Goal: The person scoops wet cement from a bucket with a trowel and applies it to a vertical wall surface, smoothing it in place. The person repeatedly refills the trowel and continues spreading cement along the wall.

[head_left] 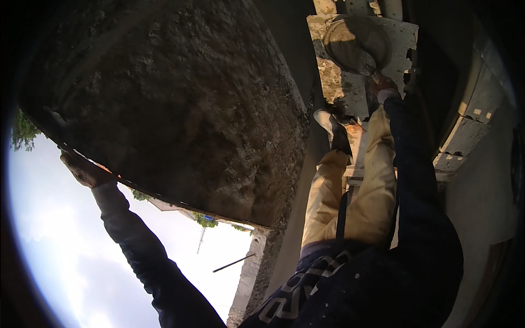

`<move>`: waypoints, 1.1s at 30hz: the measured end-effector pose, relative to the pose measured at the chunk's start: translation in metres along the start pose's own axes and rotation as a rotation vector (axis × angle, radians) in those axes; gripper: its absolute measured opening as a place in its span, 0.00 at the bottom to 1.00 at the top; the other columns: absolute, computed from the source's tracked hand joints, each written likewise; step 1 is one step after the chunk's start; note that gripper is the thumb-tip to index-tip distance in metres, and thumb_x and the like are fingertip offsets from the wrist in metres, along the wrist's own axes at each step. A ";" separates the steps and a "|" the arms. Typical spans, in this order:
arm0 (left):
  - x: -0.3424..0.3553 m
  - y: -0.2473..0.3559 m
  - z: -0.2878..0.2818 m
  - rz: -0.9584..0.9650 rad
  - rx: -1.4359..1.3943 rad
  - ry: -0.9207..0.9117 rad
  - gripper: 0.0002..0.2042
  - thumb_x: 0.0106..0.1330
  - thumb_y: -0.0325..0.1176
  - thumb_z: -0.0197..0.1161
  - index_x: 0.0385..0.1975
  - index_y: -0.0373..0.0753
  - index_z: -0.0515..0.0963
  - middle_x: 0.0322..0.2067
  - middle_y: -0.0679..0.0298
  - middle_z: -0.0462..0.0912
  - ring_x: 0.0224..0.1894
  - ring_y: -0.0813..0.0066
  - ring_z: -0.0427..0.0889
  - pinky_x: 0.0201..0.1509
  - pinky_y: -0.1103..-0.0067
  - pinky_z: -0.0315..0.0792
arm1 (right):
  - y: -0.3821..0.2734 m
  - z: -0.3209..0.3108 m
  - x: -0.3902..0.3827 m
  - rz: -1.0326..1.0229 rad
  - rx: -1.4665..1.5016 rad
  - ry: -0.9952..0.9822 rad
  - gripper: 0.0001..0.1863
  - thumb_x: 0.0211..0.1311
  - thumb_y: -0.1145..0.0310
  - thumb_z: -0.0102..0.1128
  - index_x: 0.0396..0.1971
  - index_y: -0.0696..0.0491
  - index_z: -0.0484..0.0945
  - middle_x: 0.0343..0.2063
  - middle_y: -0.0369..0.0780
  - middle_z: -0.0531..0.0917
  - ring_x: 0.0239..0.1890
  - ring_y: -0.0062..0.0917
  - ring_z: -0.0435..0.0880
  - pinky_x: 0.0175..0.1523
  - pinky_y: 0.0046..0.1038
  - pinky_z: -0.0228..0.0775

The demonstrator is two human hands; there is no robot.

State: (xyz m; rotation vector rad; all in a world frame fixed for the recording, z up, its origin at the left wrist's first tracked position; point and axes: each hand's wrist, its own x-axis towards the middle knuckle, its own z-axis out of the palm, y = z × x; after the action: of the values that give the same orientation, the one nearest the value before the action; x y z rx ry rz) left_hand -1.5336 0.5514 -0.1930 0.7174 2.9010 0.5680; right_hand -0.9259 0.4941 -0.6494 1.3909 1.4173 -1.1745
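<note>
My left hand (85,169) grips the edge of a broad, dark, rough cement surface (158,104) on the left, with open sky beyond it. My right hand (384,86) is closed on the handle of a trowel (365,64) at the top right. The trowel's blade is inside a round pan (344,33), which looks to hold grey mix and sits on a worn, spattered board (402,46). My feet and legs are just below the board.
A grey shoe (325,120) rests on wooden planks below the board. Pale planks (465,136) run along the right side. A rough masonry post (246,279) with a thin dark bar (232,263) stands at the lower middle, near treetops (205,220) and a distant roof.
</note>
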 end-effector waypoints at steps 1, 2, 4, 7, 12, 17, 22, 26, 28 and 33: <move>0.004 0.000 0.002 0.020 -0.017 -0.029 0.22 0.73 0.48 0.38 0.51 0.37 0.69 0.48 0.61 0.75 0.46 0.67 0.77 0.49 0.73 0.75 | 0.020 0.002 -0.005 -0.050 0.008 0.036 0.33 0.60 0.43 0.49 0.62 0.44 0.66 0.56 0.47 0.73 0.59 0.42 0.71 0.62 0.38 0.64; 0.008 0.000 0.002 0.038 -0.033 -0.055 0.22 0.73 0.48 0.38 0.52 0.37 0.69 0.48 0.61 0.75 0.46 0.66 0.77 0.49 0.72 0.75 | 0.045 0.008 -0.008 -0.104 0.014 0.071 0.34 0.59 0.41 0.50 0.61 0.46 0.67 0.56 0.47 0.74 0.59 0.42 0.71 0.62 0.38 0.64; 0.014 -0.006 -0.007 0.235 0.137 -0.166 0.26 0.66 0.50 0.48 0.55 0.36 0.66 0.51 0.57 0.73 0.50 0.62 0.75 0.54 0.69 0.72 | 0.056 0.000 -0.022 -0.156 0.056 0.088 0.35 0.58 0.41 0.52 0.60 0.48 0.67 0.55 0.47 0.75 0.57 0.43 0.73 0.61 0.38 0.65; 0.024 -0.032 -0.013 0.381 0.187 -0.165 0.30 0.65 0.52 0.49 0.58 0.33 0.64 0.53 0.52 0.72 0.53 0.58 0.73 0.57 0.69 0.68 | 0.044 -0.032 -0.066 -0.189 0.233 0.042 0.34 0.57 0.46 0.56 0.60 0.51 0.68 0.54 0.48 0.76 0.56 0.44 0.74 0.59 0.36 0.67; 0.016 -0.021 0.007 0.381 0.128 0.140 0.33 0.73 0.55 0.36 0.60 0.29 0.64 0.60 0.45 0.67 0.63 0.51 0.64 0.67 0.68 0.58 | -0.021 -0.054 -0.125 -0.339 0.637 0.177 0.31 0.59 0.53 0.55 0.59 0.57 0.67 0.52 0.49 0.77 0.55 0.41 0.75 0.58 0.33 0.67; 0.005 -0.011 0.010 0.302 0.253 0.172 0.28 0.73 0.52 0.37 0.64 0.38 0.61 0.65 0.46 0.58 0.68 0.48 0.55 0.71 0.62 0.49 | -0.116 -0.081 -0.178 -0.570 0.899 0.394 0.31 0.59 0.56 0.53 0.60 0.55 0.64 0.35 0.39 0.74 0.34 0.24 0.72 0.40 0.26 0.67; 0.000 -0.012 0.007 0.221 0.272 0.201 0.28 0.72 0.53 0.37 0.66 0.44 0.58 0.68 0.49 0.52 0.69 0.46 0.51 0.70 0.56 0.46 | -0.281 -0.180 -0.318 -0.744 1.428 0.375 0.27 0.59 0.59 0.55 0.56 0.53 0.63 0.29 0.36 0.72 0.26 0.18 0.73 0.27 0.21 0.72; -0.001 -0.009 0.010 0.183 0.321 0.205 0.28 0.72 0.53 0.37 0.67 0.43 0.57 0.68 0.49 0.52 0.69 0.47 0.52 0.70 0.57 0.45 | -0.382 -0.211 -0.377 -0.673 1.518 0.416 0.26 0.61 0.58 0.57 0.55 0.53 0.61 0.34 0.40 0.73 0.29 0.19 0.76 0.26 0.21 0.73; 0.002 -0.002 0.012 0.194 0.302 0.218 0.28 0.72 0.52 0.37 0.66 0.43 0.57 0.68 0.49 0.53 0.68 0.46 0.53 0.70 0.56 0.46 | -0.432 -0.204 -0.372 -0.711 1.371 0.673 0.21 0.62 0.64 0.57 0.51 0.54 0.62 0.38 0.44 0.73 0.32 0.24 0.77 0.30 0.26 0.76; 0.005 -0.001 0.014 0.202 0.276 0.211 0.28 0.72 0.52 0.40 0.66 0.42 0.58 0.67 0.47 0.55 0.67 0.44 0.54 0.70 0.56 0.47 | -0.525 -0.185 -0.395 -0.929 1.239 0.480 0.21 0.60 0.64 0.58 0.49 0.56 0.65 0.40 0.47 0.74 0.42 0.37 0.75 0.47 0.36 0.70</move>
State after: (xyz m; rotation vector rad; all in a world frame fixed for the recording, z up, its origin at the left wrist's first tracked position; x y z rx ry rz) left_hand -1.5358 0.5574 -0.2068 1.0547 3.1635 0.2752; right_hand -1.4129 0.5993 -0.1834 1.9202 1.8140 -2.7797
